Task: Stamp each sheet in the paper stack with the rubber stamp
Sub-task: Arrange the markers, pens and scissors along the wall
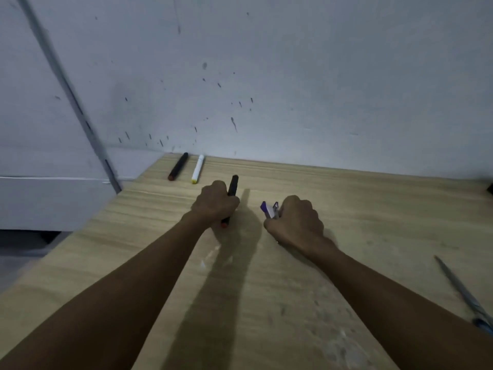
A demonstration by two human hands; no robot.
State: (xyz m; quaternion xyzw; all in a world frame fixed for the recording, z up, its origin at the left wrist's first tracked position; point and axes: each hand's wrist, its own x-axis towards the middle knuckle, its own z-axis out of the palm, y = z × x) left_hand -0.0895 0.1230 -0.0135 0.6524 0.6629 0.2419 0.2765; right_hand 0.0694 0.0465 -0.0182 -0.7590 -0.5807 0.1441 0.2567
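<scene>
My left hand point(215, 202) is closed around a black marker point(233, 185) with a red end, which rests on the wooden table point(293, 276). My right hand point(296, 221) grips a small purple and white object point(270, 209) that sticks out past the fingers; I cannot tell what it is. No paper stack or rubber stamp shows in this view.
A second black marker point(178, 166) and a white marker point(198, 169) with a yellow end lie near the table's far left corner, by the grey wall point(293, 76). A long thin metal tool point(464, 292) lies at the right edge.
</scene>
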